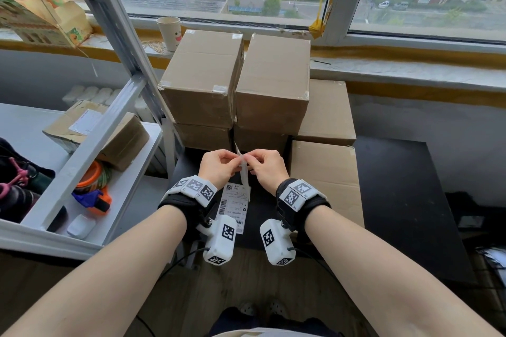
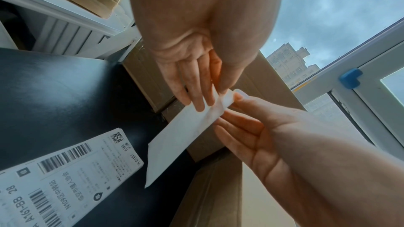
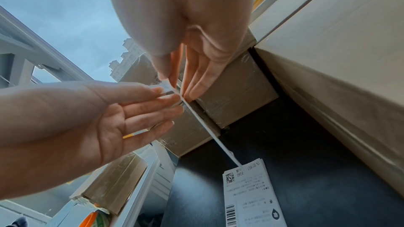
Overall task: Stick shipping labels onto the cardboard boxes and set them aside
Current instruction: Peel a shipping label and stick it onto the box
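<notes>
Head view: both hands, left hand (image 1: 219, 165) and right hand (image 1: 267, 167), pinch one white paper label strip (image 1: 244, 172), each grip grasping its top edge; the plain brown cardboard boxes (image 1: 238, 82) at twelve o'clock look unlabelled, so labelling has barely begun.

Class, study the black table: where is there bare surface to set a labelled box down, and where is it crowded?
Bare: the black table right of the low front box, to its right edge. Crowded: the stacked boxes fill the back; the label stack and both hands, left and right, fill the front.
</notes>
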A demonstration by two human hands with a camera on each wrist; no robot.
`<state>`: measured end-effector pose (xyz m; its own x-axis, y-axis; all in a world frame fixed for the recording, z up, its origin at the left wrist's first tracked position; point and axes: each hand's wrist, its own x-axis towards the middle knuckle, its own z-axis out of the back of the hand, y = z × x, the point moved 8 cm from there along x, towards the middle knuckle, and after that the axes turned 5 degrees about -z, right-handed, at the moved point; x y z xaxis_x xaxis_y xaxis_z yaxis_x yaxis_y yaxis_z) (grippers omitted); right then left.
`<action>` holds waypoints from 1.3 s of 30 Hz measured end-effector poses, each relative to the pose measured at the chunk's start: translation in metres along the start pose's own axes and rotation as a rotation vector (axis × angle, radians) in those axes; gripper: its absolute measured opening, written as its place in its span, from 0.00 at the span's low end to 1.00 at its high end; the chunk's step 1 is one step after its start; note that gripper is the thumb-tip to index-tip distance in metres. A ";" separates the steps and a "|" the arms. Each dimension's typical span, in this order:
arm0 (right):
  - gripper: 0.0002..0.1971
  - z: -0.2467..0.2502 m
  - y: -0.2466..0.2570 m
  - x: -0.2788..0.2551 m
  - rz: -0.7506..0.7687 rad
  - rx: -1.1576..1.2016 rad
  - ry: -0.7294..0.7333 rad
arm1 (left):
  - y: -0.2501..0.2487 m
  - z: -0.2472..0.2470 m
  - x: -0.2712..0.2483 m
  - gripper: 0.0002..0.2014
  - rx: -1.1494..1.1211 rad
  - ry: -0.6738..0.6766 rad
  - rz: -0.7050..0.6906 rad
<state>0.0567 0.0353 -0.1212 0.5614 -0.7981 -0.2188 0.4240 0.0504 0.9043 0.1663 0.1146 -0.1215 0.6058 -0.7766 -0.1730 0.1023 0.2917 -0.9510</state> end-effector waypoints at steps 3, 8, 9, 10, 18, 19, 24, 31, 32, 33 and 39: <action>0.11 -0.001 -0.008 0.003 -0.027 -0.028 -0.023 | 0.006 0.006 -0.001 0.03 0.078 -0.036 0.023; 0.10 -0.010 -0.014 0.003 -0.061 -0.021 0.022 | 0.012 0.013 -0.006 0.05 0.099 -0.079 0.070; 0.10 -0.012 -0.014 0.002 -0.066 -0.020 0.036 | 0.013 0.013 -0.006 0.06 0.098 -0.087 0.065; 0.10 -0.014 -0.014 0.001 -0.074 -0.016 0.048 | 0.013 0.014 -0.006 0.07 0.103 -0.097 0.058; 0.08 -0.015 -0.013 -0.004 -0.066 0.022 0.040 | 0.008 0.015 -0.007 0.07 0.094 -0.090 0.034; 0.07 -0.012 -0.015 -0.003 -0.069 0.014 0.016 | 0.010 0.016 -0.006 0.06 0.096 -0.090 0.034; 0.07 -0.003 -0.021 0.001 -0.086 -0.005 -0.039 | 0.018 0.023 -0.002 0.04 0.143 -0.085 0.044; 0.06 0.014 -0.024 0.003 -0.121 0.035 -0.106 | 0.027 0.034 0.001 0.11 0.103 -0.139 0.123; 0.06 0.016 -0.025 0.003 -0.127 0.039 -0.118 | 0.029 0.035 0.002 0.11 0.101 -0.146 0.130; 0.06 0.019 -0.025 0.004 -0.132 0.046 -0.130 | 0.031 0.037 0.003 0.12 0.100 -0.154 0.135; 0.06 0.037 -0.031 0.004 -0.167 0.067 -0.201 | 0.041 0.046 0.010 0.05 0.100 -0.172 0.157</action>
<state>0.0197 0.0085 -0.1362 0.3321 -0.8958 -0.2955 0.4468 -0.1265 0.8856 0.2126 0.1445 -0.1510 0.7449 -0.6132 -0.2628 0.0686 0.4622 -0.8841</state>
